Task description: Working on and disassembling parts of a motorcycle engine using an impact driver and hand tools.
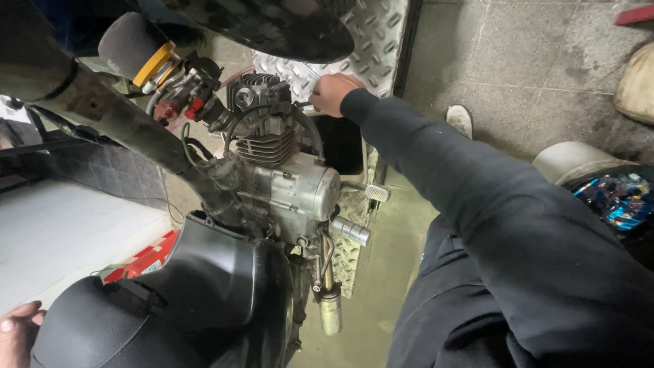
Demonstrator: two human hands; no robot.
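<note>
I look down on a small motorcycle engine (286, 170) with a finned cylinder (262, 112). My right hand (332, 94) reaches forward in a black sleeve. Its fingers are closed around a thin metal tool (302, 104) that touches the right side of the cylinder head. My left hand (17, 330) shows only partly at the bottom left corner, resting against the edge of the black seat (116, 327). Its fingers are mostly cut off by the frame.
A grey foam air filter (129, 44) with a yellow ring and a red-fitted carburettor (184, 102) sit left of the cylinder. Metal footpegs (353, 232) stick out right, above a diamond-plate stand (368, 41). A white shoe (460, 119), a wrapper-filled bin (616, 197) and a red box (146, 259) lie around.
</note>
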